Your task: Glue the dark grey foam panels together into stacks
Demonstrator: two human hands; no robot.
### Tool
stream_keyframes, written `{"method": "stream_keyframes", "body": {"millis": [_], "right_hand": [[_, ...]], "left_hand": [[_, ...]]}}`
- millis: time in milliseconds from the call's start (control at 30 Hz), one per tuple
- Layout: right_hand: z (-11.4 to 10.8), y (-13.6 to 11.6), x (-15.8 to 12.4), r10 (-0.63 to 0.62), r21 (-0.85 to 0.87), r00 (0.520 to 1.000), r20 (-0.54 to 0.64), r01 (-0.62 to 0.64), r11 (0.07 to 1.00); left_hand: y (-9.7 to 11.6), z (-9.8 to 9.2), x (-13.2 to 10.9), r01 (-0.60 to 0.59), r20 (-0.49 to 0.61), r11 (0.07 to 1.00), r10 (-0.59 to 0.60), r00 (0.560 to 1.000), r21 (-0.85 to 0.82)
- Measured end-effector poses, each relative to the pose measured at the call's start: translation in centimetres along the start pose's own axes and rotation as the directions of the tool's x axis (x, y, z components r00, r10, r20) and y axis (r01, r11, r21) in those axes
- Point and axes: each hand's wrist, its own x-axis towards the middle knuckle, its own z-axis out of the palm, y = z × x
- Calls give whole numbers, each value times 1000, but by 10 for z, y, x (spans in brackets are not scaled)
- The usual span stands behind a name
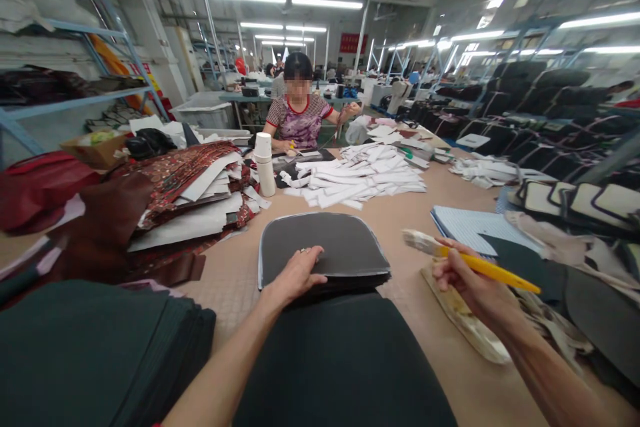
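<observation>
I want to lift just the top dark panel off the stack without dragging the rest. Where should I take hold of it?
Probably at the near edge of the top dark panel, where the left hand already rests. The stack shows its layered edges there, so fingers can peel one sheet from the near side. The right hand holds the brush.

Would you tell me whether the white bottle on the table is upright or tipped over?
Upright: the white bottle stands on its base on the table, cap uppermost, beside the white strips.
</observation>
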Motion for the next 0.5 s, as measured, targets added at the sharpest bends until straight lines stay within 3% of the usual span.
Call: {"method": "stream_keyframes", "body": {"millis": [67,133,267,367,500], "right_hand": [[6,9,8,-19,-96,999,30,22,995],[18,14,22,-113,-264,993,32,118,957],[51,2,64,-378,-574,921,99,363,734],[71,-21,89,-469,-588,863,188,481,650],[78,-41,86,-409,-511,864,294,504,697]], "left_hand": [[-8,-4,3,-4,-34,999,2,999,-44],[-14,-9,4,-3,-95,997,-5,995,-76],[-15,-31,-4,-90,-220,992,68,973,-93],[-5,-56,-17,-169,-284,983,142,948,-70],[24,-91,-42,-221,-438,968,250,864,116]]}}
